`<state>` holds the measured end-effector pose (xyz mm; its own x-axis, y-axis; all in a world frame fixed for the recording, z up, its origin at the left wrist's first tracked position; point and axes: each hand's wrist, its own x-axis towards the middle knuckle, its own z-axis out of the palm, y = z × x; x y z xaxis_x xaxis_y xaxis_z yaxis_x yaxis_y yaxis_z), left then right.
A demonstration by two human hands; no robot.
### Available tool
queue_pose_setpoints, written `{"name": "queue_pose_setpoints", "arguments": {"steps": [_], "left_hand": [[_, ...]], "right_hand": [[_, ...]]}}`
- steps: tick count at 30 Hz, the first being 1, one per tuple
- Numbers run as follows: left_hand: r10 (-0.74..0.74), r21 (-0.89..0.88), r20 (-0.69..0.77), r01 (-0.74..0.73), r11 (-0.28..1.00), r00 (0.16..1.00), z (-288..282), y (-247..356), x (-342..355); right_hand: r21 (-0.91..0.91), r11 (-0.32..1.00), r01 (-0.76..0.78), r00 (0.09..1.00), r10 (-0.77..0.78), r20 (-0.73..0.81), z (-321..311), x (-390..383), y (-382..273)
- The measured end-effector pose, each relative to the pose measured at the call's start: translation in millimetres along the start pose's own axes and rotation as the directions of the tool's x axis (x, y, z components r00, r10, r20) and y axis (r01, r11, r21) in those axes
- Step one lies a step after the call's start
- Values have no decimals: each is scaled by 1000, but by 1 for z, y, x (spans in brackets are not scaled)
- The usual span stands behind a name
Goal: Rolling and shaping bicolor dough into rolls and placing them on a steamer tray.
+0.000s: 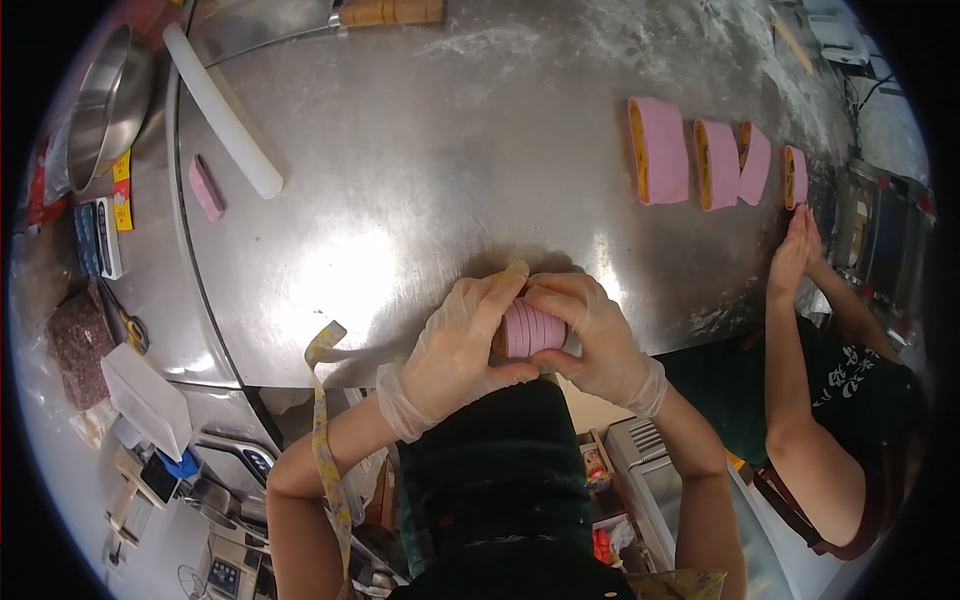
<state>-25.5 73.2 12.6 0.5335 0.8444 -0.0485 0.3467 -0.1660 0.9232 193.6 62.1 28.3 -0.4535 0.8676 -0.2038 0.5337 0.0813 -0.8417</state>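
My left hand (455,335) and my right hand (597,335), both in clear thin gloves, close around a short pink dough roll (533,331) at the near edge of the steel table. Several parallel cuts or slice lines run across its pink skin. My fingers curl over its far side and my thumbs press on the near side. The palms and parts of the roll's ends are hidden. Off to the right lie several pink folded dough pieces (662,150) with yellow-brown filling showing at their edges. A small pink dough scrap (206,188) rests at the left.
At the left lie a white rolling pin (222,110) and a steel bowl (108,105). A broad blade with a wooden handle (390,12) is at the far edge. Flour dusts the far side. A co-worker's hands (795,250) touch a small pink piece (796,177) on the right.
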Motion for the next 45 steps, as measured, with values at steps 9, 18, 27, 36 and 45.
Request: {"name": "queue_pose_setpoints", "arguments": {"steps": [9,18,27,36,45], "left_hand": [[49,173,35,-54,983,998,18,-4,-18],[179,334,-15,-164,928,984,27,-25,-9],[-68,-246,-327,-15,969,943,40,-12,-1],[-92,-388,-452,-103,916,887,70,-14,-1],[-149,-517,-309,-34,855,939,70,-9,0]], "right_hand": [[-110,987,115,991,-122,-55,22,-17,11],[-229,920,317,921,-356,-156,31,-11,40],[396,918,32,899,146,-413,60,-8,7],[306,944,124,871,44,-489,74,-3,3],[342,940,-7,900,155,-407,65,-4,-6]]}}
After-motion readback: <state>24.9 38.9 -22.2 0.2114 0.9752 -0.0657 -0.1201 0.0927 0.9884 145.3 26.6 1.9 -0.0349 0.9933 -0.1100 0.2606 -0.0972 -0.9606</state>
